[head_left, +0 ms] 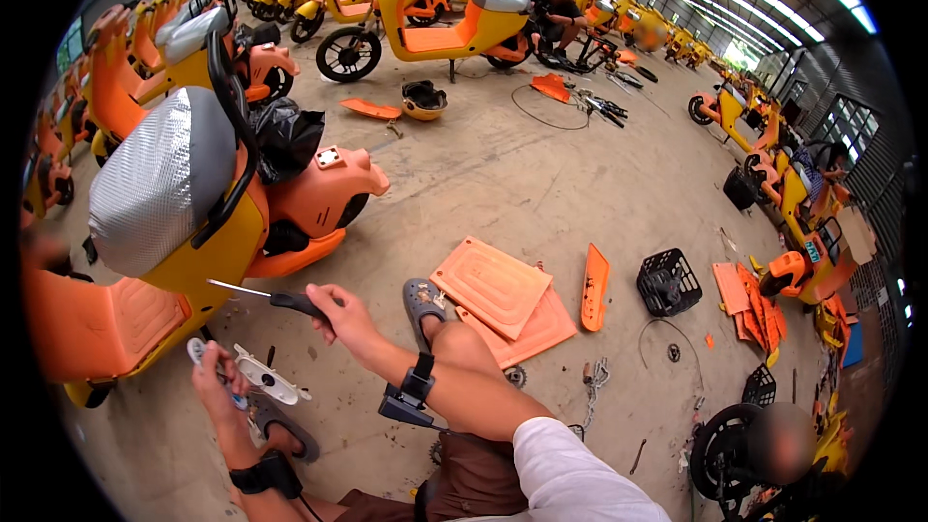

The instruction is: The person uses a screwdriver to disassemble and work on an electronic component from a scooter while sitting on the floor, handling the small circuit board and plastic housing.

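Two hands at an orange scooter (145, 261), right hand (340, 314) gripping a screwdriver (275, 299), left hand (215, 379) closed on a white plastic part (266, 379)

Right hand (340, 317) gripping a screwdriver (269, 298) beside an orange scooter (184, 232), left hand (215, 382) low.

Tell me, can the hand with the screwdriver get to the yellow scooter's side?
Probably yes. The right hand holds the screwdriver with its tip already pointing at the yellow scooter, and nothing lies between tip and panel.
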Demonstrator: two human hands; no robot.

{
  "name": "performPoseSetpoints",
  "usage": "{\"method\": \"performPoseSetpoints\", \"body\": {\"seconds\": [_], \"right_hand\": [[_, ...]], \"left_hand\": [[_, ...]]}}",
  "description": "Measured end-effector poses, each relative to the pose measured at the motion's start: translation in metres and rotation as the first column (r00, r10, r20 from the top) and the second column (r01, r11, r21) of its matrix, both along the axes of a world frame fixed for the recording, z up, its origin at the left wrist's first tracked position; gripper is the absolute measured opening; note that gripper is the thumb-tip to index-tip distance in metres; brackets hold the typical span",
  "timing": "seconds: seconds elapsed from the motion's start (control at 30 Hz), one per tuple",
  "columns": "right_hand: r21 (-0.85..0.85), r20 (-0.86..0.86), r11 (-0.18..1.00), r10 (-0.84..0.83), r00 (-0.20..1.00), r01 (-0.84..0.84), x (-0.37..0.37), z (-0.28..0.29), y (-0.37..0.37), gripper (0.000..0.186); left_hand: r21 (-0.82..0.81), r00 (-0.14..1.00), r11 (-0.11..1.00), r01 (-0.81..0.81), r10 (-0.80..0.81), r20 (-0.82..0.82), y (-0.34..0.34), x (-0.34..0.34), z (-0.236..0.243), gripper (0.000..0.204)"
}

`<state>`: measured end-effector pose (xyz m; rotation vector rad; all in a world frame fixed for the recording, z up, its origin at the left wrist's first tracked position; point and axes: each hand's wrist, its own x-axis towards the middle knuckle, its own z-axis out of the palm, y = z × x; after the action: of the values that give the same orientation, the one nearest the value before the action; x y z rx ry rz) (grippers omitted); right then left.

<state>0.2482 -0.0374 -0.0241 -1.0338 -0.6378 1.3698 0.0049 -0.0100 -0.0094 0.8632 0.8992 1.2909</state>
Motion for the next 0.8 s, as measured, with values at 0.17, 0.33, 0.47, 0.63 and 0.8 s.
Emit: {"method": "performPoseSetpoints", "body": {"seconds": [0.17,0.33,0.47,0.63,0.8], "right_hand": [[0.072,-0.007,0.987,0.146,0.989,-0.145,-0.017,-0.017,-0.003,0.036],[0.223,0.361,0.935,0.182,0.914,-0.275,-0.028,0.0,-0.011,0.036],[0.248,0.679,0.94,0.005,0.734,-0.235,-0.001,0.012,-0.005,0.035],[0.691,0.526,0.72,-0.448,0.723,-0.057,0.014,0.106,-0.062,0.026],[0.762,0.557,0.317,-0.767,0.32,-0.565,0.048,0.232,-0.187,0.031]], "left_hand": [[-0.045,0.971,0.97,0.238,-0.238,0.005,-0.019,0.04,0.019,0.029],[-0.106,0.911,0.941,0.321,-0.277,0.306,-0.015,0.045,0.021,0.029],[-0.037,0.942,0.98,0.198,-0.18,0.283,0.005,0.067,0.006,0.027],[-0.029,0.975,1.0,-0.002,-0.004,-0.221,0.001,0.068,-0.007,0.016],[-0.003,0.897,1.0,0.014,-0.014,-0.441,-0.003,0.07,-0.015,0.025]]}}
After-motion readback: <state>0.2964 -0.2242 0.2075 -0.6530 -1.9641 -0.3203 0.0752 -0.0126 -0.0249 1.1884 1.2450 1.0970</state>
